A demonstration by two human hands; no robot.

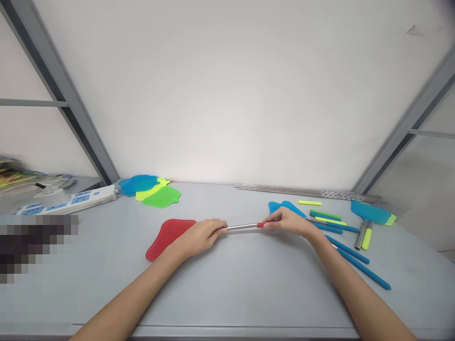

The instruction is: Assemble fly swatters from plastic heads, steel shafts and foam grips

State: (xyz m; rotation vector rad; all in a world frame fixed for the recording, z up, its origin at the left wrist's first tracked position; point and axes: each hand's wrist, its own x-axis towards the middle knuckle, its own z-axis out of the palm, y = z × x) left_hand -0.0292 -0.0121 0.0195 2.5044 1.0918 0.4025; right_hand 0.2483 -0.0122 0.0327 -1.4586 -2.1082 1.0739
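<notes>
A red fly swatter [170, 234] spans the space between my hands, its perforated head at the left. My left hand [204, 236] is closed around the swatter near the head, hiding the joint there. A bare stretch of metal rod [241, 227] runs from it to the right. On the red grip [260, 225] at the rod's right end, my right hand [286, 221] is closed in a pinch, and the fingers hide part of that grip. Just behind my right hand lies a blue swatter head [284, 207].
Blue, yellow and green swatter heads [161, 196] overlap at the back left, beside a white power strip [88, 199]. Metal rods [305, 192] lie along the wall. Several blue grips [366, 270], yellow and green tubes and another blue swatter head [371, 212] are at the right.
</notes>
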